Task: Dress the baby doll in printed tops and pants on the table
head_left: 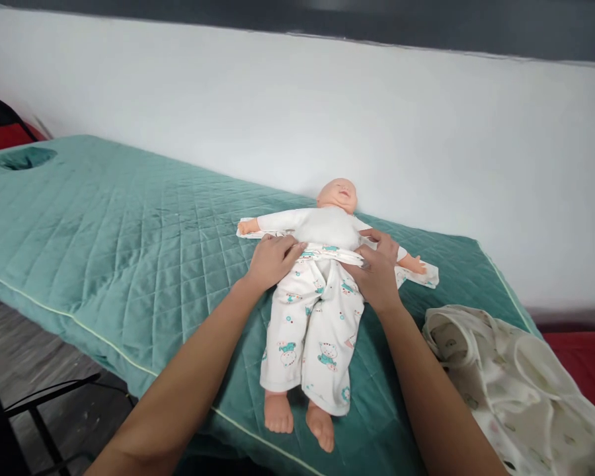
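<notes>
A baby doll (330, 225) lies on its back with its arms spread, its head towards the wall and its bare feet towards me. It wears white printed pants (322, 330) with cartoon animals. My left hand (276, 259) has its fingers closed at one side of the rolled waistband. At the other side, my right hand (381, 268) pinches the waistband between thumb and fingers. Parts of a printed shirt (417, 274) show beneath the doll's arms. My hands hide both sides of the doll's waist.
The doll rests on a bed with a green quilted cover (143, 244), which has a face hole (27, 158) at the far left. A crumpled pale printed cloth (510, 383) lies at the right. Behind the bed stands a white wall (258, 106). A dark metal frame (44, 430) stands lower left.
</notes>
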The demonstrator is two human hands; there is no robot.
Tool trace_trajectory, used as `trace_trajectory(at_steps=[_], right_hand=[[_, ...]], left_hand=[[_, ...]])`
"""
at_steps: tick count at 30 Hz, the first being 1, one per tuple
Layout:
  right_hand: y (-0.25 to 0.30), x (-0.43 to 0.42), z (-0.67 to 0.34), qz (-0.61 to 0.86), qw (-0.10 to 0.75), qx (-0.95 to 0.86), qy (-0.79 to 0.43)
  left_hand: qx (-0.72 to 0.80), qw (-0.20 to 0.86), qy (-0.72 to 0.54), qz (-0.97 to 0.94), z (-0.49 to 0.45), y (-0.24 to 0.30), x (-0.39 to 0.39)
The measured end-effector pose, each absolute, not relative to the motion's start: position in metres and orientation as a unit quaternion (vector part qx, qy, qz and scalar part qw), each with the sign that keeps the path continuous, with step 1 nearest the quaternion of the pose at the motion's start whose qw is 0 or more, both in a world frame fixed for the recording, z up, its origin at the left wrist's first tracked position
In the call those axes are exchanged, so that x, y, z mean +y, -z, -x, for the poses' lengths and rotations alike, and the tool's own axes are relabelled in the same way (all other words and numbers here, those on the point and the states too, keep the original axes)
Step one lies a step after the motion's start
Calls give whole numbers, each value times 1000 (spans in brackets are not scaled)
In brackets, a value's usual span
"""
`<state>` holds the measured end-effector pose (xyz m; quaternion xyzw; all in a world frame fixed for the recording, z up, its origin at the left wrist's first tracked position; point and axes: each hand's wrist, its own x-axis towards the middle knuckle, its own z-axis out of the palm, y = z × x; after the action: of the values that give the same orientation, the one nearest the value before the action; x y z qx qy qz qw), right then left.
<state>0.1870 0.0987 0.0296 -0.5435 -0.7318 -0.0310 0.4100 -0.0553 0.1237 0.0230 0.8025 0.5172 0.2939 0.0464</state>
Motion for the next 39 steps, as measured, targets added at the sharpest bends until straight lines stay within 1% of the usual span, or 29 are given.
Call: trace_trajectory(at_steps=[4, 7, 12, 16, 20, 23, 26, 29, 34, 39], right_hand=[[-22, 89, -190, 555, 415, -717, 74], [-16, 78, -194, 569, 415, -706, 69], [-12, 65, -203, 575, 384, -722, -10], [-14, 63, -210, 577, 377, -719, -87], [-17, 62, -211, 558, 382, -729, -100], [-20, 57, -211, 530, 409, -731, -135], [-22, 53, -214, 514, 404, -737, -171], [-21, 53, -215, 524, 391, -742, -145], [-19, 54, -205, 587, 382, -713, -28], [-20, 54, -193, 595, 377, -705, 84]], left_hand=[[527, 71, -275, -801, 66, -17, 112], [532, 88, -265, -799, 71, -15, 105], [537, 125, -267, -790, 78, -13, 96], [521, 179, -261, -793, 83, -12, 91], [503, 232, -277, -785, 84, -9, 91], [519, 212, -278, -780, 83, -7, 92], [549, 166, -260, -777, 80, -5, 92], [582, 127, -237, -767, 76, -8, 90], [616, 74, -201, -758, 66, -15, 93], [624, 58, -207, -752, 56, -18, 102]])
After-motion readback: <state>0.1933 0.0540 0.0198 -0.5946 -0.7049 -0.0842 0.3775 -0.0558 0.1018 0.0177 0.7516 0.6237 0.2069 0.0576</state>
